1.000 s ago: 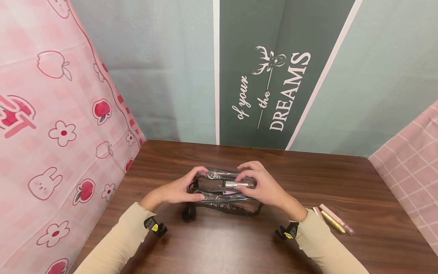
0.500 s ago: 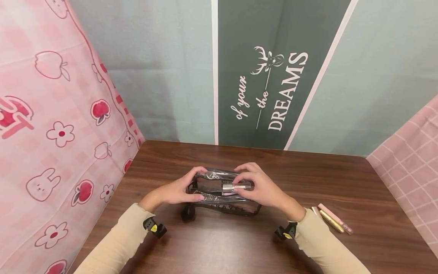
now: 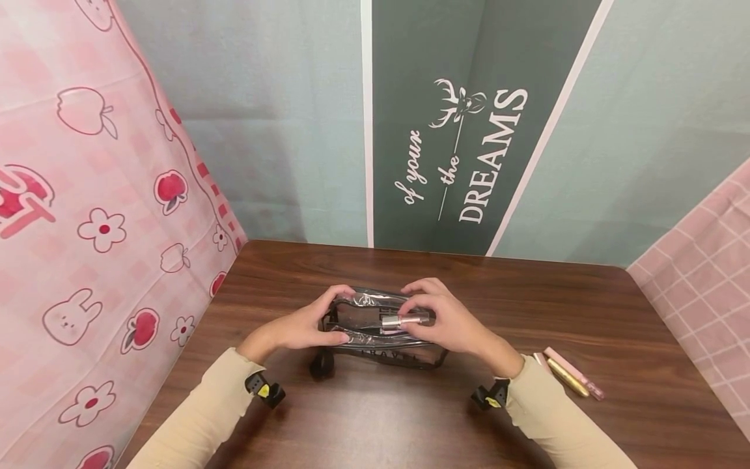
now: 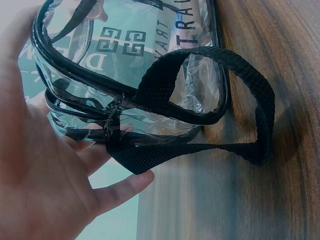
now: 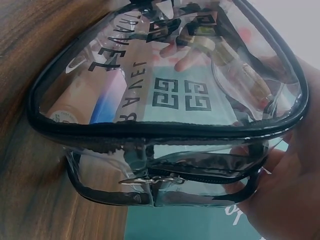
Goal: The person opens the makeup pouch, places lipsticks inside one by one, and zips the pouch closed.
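A clear travel pouch [image 3: 375,357] with black trim stands on the table, its top unzipped. My left hand [image 3: 305,324] grips its left end, thumb on the near rim and fingers at the far rim. In the left wrist view, the black strap [image 4: 250,80] loops out beside that hand. My right hand [image 3: 448,319] pinches a lip gloss tube [image 3: 395,322] with a silvery cap, lying sideways at the pouch's mouth. Through the clear wall in the right wrist view, a beige bottle [image 5: 75,102] and a pink-and-blue item [image 5: 109,95] lie inside.
To the right, near my right sleeve, lie a gold tube [image 3: 568,379] and a pink tube [image 3: 577,374], with another slim item [image 3: 540,361] partly beside them. Printed cloths hang behind the wooden table [image 3: 375,423] and at both sides.
My right hand has shifted slightly left with the lip gloss tube and then stayed nearly still. My left hand keeps its hold on the pouch.
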{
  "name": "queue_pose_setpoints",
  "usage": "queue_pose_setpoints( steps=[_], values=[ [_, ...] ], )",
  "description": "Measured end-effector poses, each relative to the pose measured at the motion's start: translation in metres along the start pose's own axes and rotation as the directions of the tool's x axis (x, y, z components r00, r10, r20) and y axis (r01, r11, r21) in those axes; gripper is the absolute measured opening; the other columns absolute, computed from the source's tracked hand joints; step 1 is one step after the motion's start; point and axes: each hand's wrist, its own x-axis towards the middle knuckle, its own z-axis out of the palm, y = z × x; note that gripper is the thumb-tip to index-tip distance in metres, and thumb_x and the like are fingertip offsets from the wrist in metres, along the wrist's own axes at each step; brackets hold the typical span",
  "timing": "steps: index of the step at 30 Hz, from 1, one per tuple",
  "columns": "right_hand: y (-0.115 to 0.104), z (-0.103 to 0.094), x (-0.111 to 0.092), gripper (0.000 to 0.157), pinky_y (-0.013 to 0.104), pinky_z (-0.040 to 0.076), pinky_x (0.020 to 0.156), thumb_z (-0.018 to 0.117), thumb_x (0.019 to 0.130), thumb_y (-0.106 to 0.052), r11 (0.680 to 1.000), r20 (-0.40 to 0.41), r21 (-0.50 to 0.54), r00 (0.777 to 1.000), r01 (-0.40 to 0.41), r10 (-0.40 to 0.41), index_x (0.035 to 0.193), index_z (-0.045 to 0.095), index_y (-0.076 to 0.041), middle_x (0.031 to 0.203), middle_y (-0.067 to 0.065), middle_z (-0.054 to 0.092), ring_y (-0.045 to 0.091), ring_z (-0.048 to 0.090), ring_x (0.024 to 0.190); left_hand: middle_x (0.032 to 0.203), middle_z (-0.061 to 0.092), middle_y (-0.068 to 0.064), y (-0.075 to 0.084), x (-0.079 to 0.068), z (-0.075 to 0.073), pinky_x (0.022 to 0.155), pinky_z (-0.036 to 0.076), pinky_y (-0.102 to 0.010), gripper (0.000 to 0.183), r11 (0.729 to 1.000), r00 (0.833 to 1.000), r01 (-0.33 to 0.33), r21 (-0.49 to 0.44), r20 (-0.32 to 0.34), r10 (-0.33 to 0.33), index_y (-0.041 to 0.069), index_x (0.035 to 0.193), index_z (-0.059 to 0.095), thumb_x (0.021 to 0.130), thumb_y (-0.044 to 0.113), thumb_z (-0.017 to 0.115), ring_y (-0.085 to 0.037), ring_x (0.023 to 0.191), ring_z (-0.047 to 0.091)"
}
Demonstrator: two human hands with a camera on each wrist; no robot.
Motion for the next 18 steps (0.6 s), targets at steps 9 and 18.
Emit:
queue_pose_setpoints(
  steps=[9, 18],
  values=[
    [0.0021, -0.0009, 0.0018, 0.015, 0.047, 0.041, 0.1, 0.085, 0.081, -0.018, 1.0, -0.005, 0.008, 1.0, 0.022, -0.022, 0.093, 0.076, -0.022, 0.125, 0.003, 0.063, 0.024, 0.049, 0.122, 0.151, 0.035, -0.005, 0.0014, 0.001, -0.0004, 0.115, 0.027, -0.054, 0.073, 1.0, 1.0, 0.005, 0.002, -0.002, -0.005, 0.022, 0.15, 0.028, 0.094, 0.027, 0.074, -0.024, 0.143, 0.032],
    [0.0019, -0.0033, 0.0025, 0.014, 0.051, 0.04, 0.103, 0.084, 0.083, -0.016, 1.0, 0.012, 0.004, 1.0, 0.019, -0.019, 0.095, 0.076, -0.018, 0.126, 0.005, 0.063, 0.027, 0.049, 0.125, 0.151, 0.035, -0.006, 0.0015, 0.0016, -0.0013, 0.114, 0.029, -0.054, 0.075, 1.0, 1.0, 0.019, 0.008, -0.003, -0.019, 0.022, 0.15, 0.027, 0.093, 0.028, 0.075, -0.024, 0.141, 0.033]
  ],
)
